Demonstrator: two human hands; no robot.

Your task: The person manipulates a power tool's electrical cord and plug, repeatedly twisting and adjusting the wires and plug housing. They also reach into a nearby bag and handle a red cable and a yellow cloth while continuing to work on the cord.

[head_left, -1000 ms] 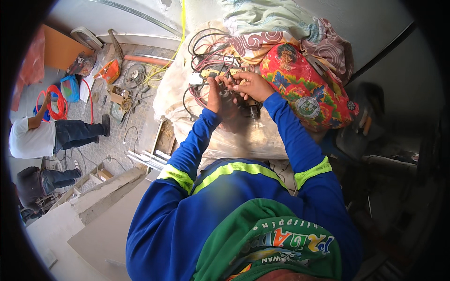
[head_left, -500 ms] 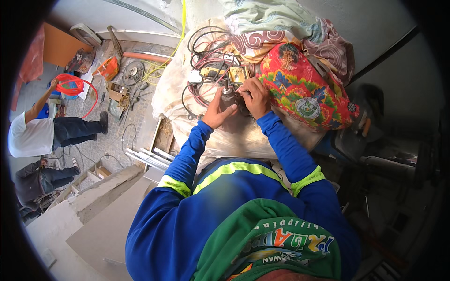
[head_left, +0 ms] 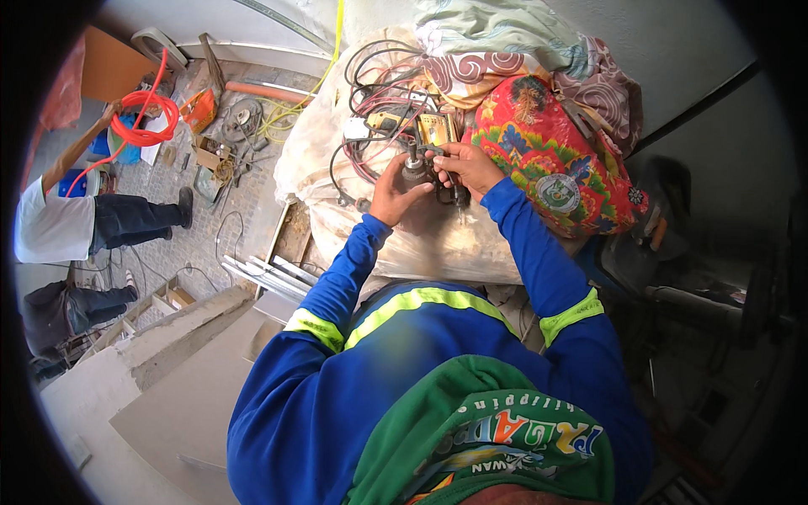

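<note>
My left hand (head_left: 392,195) is closed round the dark body of a power drill (head_left: 413,171), just at its metal chuck. A slim bit or shank points up and away from the chuck. Beside it my right hand (head_left: 473,170) has its fingers pinched at a small dark piece (head_left: 435,152), too small to name. Part of the drill's dark body shows below the right fingers. Directly beyond the hands lies a yellow and black power tool (head_left: 438,129) amid tangled black and red cables (head_left: 383,84). All this rests on a plastic-covered pile (head_left: 311,160).
A red flowered cloth bundle (head_left: 547,160) sits right of my hands, with patterned cloths (head_left: 505,42) behind. At far left a person (head_left: 59,223) holds a coiled orange hose (head_left: 143,118); another person (head_left: 71,316) is nearer. Metal tubes (head_left: 269,278) lie by my left arm.
My right hand has drawn back slightly to the right from the chuck, still pinched. My left hand stays round the drill. The person at far left has raised the orange hose coil.
</note>
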